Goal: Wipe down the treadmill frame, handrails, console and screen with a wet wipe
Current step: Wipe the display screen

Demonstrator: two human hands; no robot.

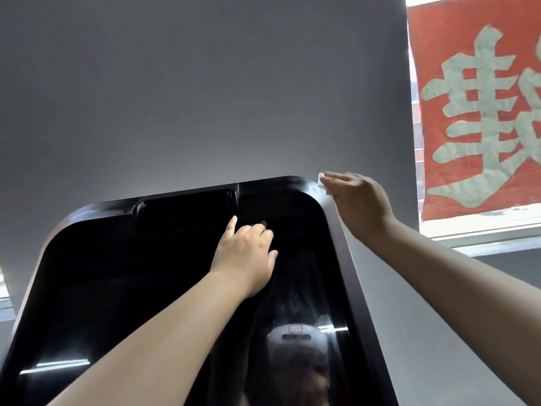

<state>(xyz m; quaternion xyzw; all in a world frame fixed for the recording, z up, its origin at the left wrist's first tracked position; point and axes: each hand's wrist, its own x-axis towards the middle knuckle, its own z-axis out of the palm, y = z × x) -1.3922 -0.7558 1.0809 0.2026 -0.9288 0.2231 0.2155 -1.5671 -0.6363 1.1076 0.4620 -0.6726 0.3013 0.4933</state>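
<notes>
The right hand (pixel 358 200) presses the wipe (pixel 322 183) with straight fingers on the screen (pixel 117 288) corner at 1 o'clock. The edge runs from there down toward 5 o'clock (the likely path). The left hand (pixel 248 253), loosely curled and holding nothing, rests on the glass.

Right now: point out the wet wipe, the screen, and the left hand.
wet wipe (pixel 321 180), head view, white edge showing past the right hand's fingertips.
screen (pixel 123 288), head view, bare black glass left of the forearm.
left hand (pixel 247 253), head view, back of the hand.
</notes>
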